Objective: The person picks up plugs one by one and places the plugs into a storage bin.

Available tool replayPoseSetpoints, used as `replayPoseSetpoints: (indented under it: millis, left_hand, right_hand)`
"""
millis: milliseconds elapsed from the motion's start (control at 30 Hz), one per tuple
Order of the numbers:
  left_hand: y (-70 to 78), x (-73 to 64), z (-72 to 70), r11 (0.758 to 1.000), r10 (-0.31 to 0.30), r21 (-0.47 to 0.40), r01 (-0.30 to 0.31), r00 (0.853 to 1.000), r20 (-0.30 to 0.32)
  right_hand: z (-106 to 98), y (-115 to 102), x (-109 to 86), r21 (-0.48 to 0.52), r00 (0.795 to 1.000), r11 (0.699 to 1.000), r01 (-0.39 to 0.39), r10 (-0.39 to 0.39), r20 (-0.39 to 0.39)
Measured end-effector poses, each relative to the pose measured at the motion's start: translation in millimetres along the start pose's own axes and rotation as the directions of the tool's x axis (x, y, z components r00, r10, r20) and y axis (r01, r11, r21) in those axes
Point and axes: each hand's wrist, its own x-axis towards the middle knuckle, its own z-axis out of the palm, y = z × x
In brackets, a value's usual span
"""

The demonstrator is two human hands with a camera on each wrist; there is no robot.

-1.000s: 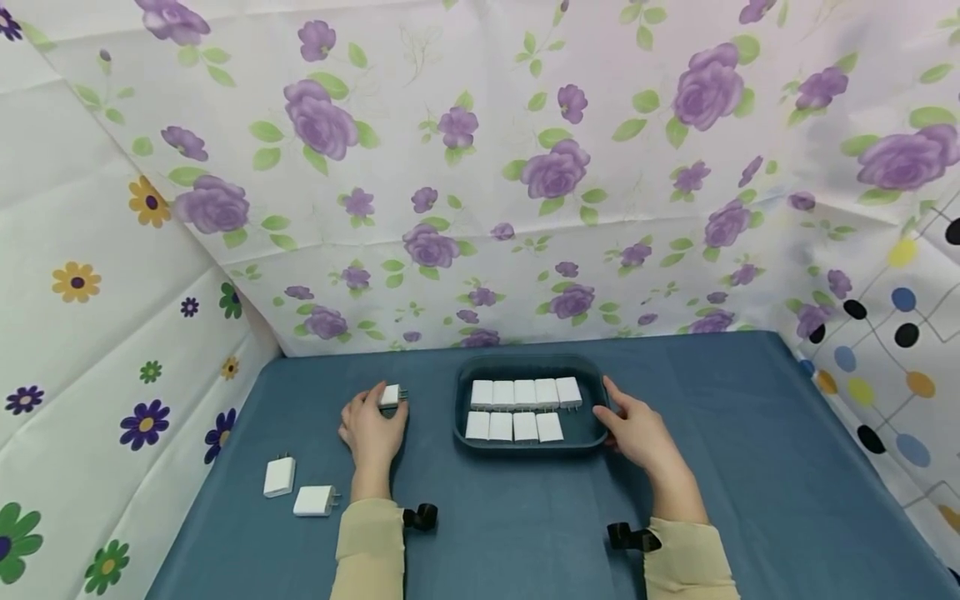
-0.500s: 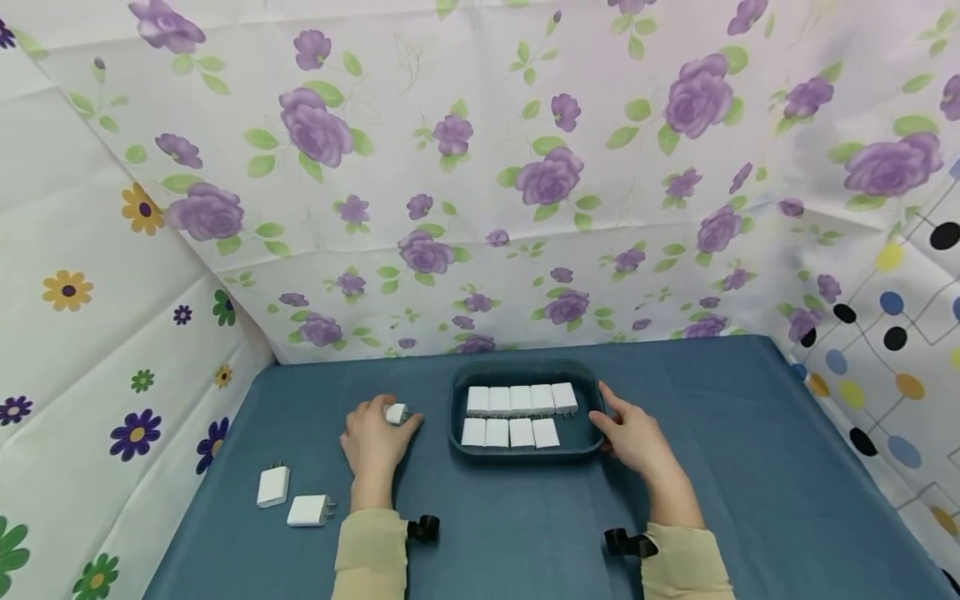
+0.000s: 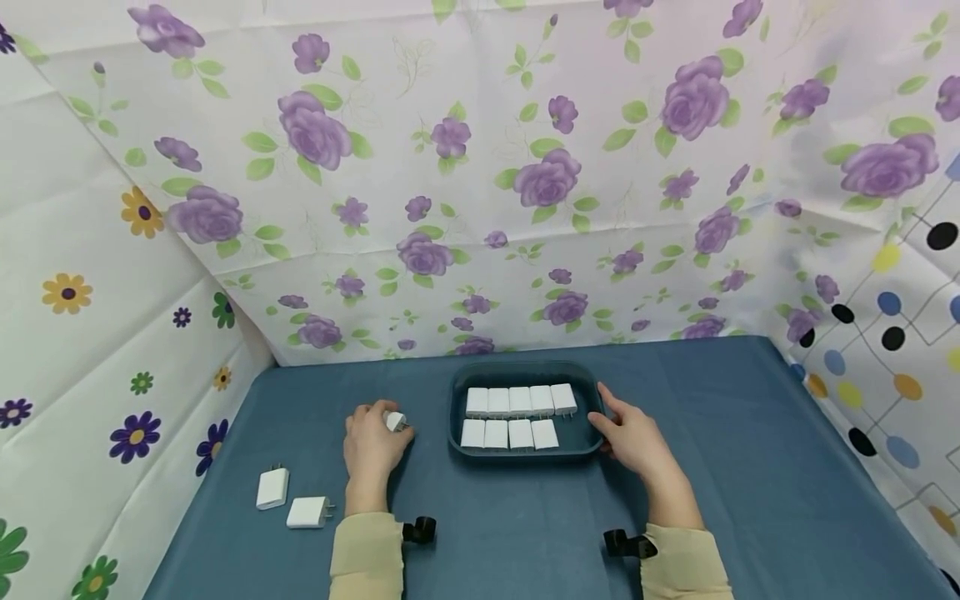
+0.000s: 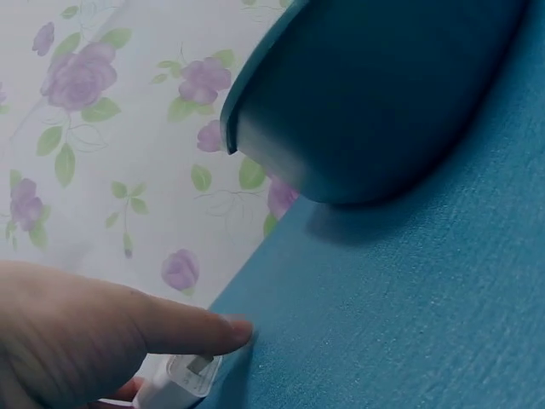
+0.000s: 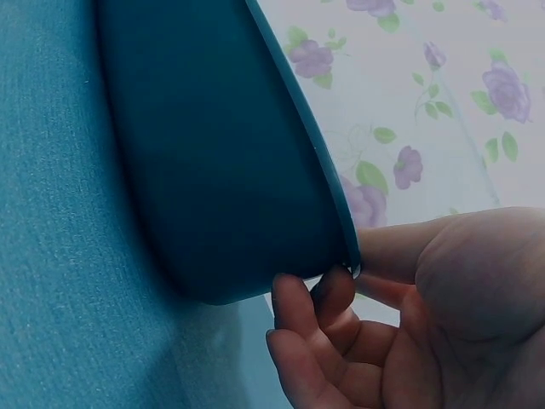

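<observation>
My left hand (image 3: 372, 446) pinches a white charger plug (image 3: 395, 422) between thumb and fingers, to the left of the tray. In the left wrist view the thumb lies over this charger plug (image 4: 180, 381), low and close to the cloth; part of it is hidden behind the hand. A dark teal tray (image 3: 525, 454) holds two rows of white charger plugs (image 3: 519, 402), with bare floor at its right side. My right hand (image 3: 636, 437) grips the tray's right end. In the right wrist view, fingers curl under the rim (image 5: 328, 183) and the thumb is at the rim's other side.
Two more charger plugs lie on the blue cloth at the left: one upright charger plug (image 3: 272, 488) with prongs pointing away, one sideways charger plug (image 3: 307, 512) with prongs to the right. A flowered sheet (image 3: 480, 167) rises behind the table (image 3: 510, 533).
My left hand has drawn the charger plug slightly nearer and turned it, so less of it shows now. The right hand stays on the tray's end. The head view has shifted a little.
</observation>
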Motion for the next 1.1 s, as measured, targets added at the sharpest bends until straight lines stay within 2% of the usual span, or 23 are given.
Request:
replayPoseSetpoints:
  millis: [200, 367, 567, 733, 900, 1100]
  left_hand:
    - [-1.5, -1.0, -1.2, 1.0, -0.001, -0.024, 0.001, 1.0, 0.008]
    - [-0.6, 0.3, -4.4, 0.995, -0.004, -0.096, 0.004, 1.0, 0.002]
    - [7.8, 0.2, -14.2, 0.974, 0.062, -0.217, -0.067, 0.998, -0.028]
    - [22.0, -4.6, -21.9, 0.94, 0.125, -0.31, -0.142, 0.989, -0.074]
    - [46.8, -15.2, -25.5, 0.893, 0.248, -0.356, -0.275, 0.961, -0.121]
    - [71.7, -29.8, -18.6, 0.826, 0.401, -0.363, -0.432, 0.902, -0.161]
  right_hand:
    - [0, 1, -0.8, 0.0, 1.0, 1.0, -0.007, 0.007, 0.002]
    - [-1, 2, 0.7, 0.001, 1.0, 1.0, -0.005, 0.005, 0.003]
    - [-1, 1, 0.4, -0.002, 1.0, 1.0, 0.0, 0.001, 0.003]
    - [-2, 0, -0.7, 0.01, 1.0, 1.0, 0.007, -0.007, 0.009]
    - [-2, 1, 0.3, 0.003, 1.0, 1.0, -0.002, 0.002, 0.002]
    - [0, 2, 0.5, 0.012, 1.0, 1.0, -0.007, 0.007, 0.0]
